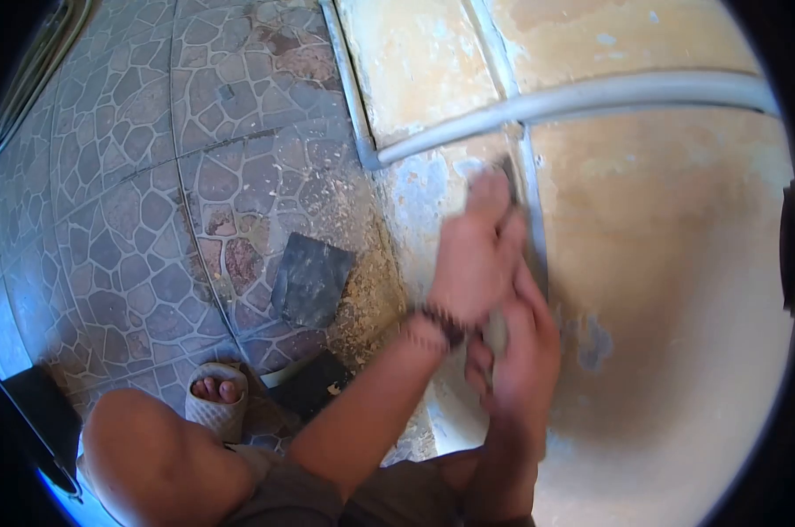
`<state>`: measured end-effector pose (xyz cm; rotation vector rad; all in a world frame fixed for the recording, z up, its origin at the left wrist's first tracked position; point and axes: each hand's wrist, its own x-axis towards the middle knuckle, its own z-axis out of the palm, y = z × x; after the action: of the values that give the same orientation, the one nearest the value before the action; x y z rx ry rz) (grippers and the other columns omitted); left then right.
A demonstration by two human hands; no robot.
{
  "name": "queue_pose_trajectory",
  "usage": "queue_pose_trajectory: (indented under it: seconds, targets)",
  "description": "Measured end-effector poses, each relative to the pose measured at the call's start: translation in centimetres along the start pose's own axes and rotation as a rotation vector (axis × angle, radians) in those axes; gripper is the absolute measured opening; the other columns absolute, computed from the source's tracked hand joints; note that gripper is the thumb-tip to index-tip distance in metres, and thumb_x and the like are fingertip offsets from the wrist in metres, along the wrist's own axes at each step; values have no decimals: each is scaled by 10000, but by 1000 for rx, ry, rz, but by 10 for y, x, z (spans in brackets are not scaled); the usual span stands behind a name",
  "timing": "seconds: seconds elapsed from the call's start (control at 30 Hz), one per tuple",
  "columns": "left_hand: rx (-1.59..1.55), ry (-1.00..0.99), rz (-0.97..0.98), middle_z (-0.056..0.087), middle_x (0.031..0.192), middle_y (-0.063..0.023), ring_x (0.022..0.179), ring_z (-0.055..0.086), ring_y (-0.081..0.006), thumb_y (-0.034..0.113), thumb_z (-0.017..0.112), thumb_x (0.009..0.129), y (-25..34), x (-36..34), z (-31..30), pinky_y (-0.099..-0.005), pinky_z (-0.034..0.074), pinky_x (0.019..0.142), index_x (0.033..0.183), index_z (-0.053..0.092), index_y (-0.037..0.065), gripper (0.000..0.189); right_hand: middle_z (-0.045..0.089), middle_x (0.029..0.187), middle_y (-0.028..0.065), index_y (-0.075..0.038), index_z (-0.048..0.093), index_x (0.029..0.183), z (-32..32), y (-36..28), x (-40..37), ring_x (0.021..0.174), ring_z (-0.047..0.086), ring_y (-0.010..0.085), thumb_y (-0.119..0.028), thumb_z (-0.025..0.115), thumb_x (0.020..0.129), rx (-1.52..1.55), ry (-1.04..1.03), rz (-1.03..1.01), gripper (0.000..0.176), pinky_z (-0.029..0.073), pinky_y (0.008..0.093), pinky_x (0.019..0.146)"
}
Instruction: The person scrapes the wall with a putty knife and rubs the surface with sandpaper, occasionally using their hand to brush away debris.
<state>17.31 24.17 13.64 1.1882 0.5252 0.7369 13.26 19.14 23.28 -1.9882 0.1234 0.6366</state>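
Note:
My left hand (475,259), with a dark bracelet at its wrist, reaches up along a yellowish, patchy wall surface (643,228). Its fingers are closed at the front of a scraper (508,167), whose dark tip shows just past the fingertips against the wall. Just behind and to the right, my right hand (531,342) is curled around the same tool's rear part, close against the left wrist. Motion blurs both hands, and most of the scraper is hidden by them. A narrow grey vertical strip (531,193) runs beside the fingers.
A pale pipe-like rail (626,90) crosses the wall above my hands. Flakes and crumbs (371,299) lie along the wall's foot. A dark square sheet (311,279) rests on the stone-patterned floor (108,202). My sandalled foot (217,400) and bent knee are at lower left.

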Motion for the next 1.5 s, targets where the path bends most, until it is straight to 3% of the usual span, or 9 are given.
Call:
queue_pose_trajectory:
  seconds: [0.17,0.4,0.5,0.67,0.77,0.93,1.03,1.17,1.5]
  targets:
    - [153,89,156,623,949,-207,869,597,-184,194,543,895,-17,-3,-1,-278,470,785,1214,487,-79,423,448,652,-24,-95,443,1339,0,11,-1,417,340,22,-170,420,929,88,-39,-30,418,251,186,339]
    - [-131,-190,-350,455,1241,-314,1177,479,-343,165,525,874,25,22,-32,-354,394,974,1219,481,-67,419,437,659,-20,-107,440,1343,13,6,14,414,325,24,-171,427,930,186,-52,-24,418,237,192,332]
    - [106,105,209,518,1143,-328,1037,586,-347,180,516,881,-13,3,0,-372,472,866,1154,526,-60,364,432,659,-21,-125,445,1341,10,9,6,411,320,26,-182,435,932,156,-53,-22,413,234,195,329]
    - [-74,-81,-135,494,1207,-287,1131,489,-379,179,537,861,-5,20,-22,-353,419,928,1186,498,-56,403,421,645,-25,-144,447,1341,22,5,17,402,318,28,-199,437,936,149,-45,-14,410,233,194,330]
    - [109,149,241,538,1109,-303,991,587,-368,193,526,864,-40,5,4,-386,483,802,1109,541,-48,344,420,643,-23,-151,453,1337,14,7,12,406,327,31,-210,432,937,96,-10,2,405,239,198,329]
    - [-60,-194,-416,532,1152,-283,1124,509,-364,200,522,865,12,31,-36,-360,412,945,1178,528,-10,377,425,642,-24,-153,461,1330,23,4,24,401,329,39,-196,428,932,124,-75,10,402,238,208,321]
    - [39,46,-12,568,1060,-288,995,583,-365,206,525,857,-15,12,-16,-398,457,862,1121,555,-4,338,435,658,-18,-146,458,1330,23,4,17,398,334,43,-189,427,928,97,-66,7,405,238,212,316]
    - [-64,-207,-480,541,1158,-257,1059,545,-385,204,536,845,11,36,-39,-375,448,896,1144,543,-6,366,440,669,-11,-137,461,1320,24,4,31,393,338,49,-194,433,926,147,-82,50,399,237,214,311]
    - [190,-153,-193,584,985,-253,875,565,-430,223,519,823,-16,34,-39,-447,469,779,936,556,1,252,435,654,-7,-141,450,1326,37,11,35,395,339,52,-191,418,926,182,-104,47,405,240,222,311]
